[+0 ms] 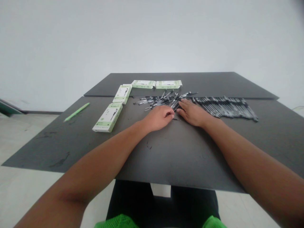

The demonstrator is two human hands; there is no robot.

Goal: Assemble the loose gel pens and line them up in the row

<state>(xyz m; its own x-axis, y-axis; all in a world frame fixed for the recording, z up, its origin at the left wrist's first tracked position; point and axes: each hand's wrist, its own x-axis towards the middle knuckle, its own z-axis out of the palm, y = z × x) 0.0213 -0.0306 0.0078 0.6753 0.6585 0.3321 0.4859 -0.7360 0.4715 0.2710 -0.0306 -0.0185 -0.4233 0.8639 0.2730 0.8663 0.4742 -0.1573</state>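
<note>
My left hand (159, 118) rests on the table at the near edge of a loose pile of black-and-clear pens (163, 100). Its fingers are curled in with the thumb close to the index finger, and whatever they hold is hidden. A small dark tip shows on the table just past the thumb. Right beside it, my right hand (191, 112) lies palm down with fingers stretched out, touching pens at the pile's right side. To the right of that hand, many similar pens lie side by side in a neat row (223, 107).
Two green-and-white boxes (108, 117) lie end to end left of the pile. Two more boxes (168, 84) lie behind it. A light green pen-shaped tool (77, 112) lies far left on the dark table (161, 155). A seam crosses the tabletop behind the pens.
</note>
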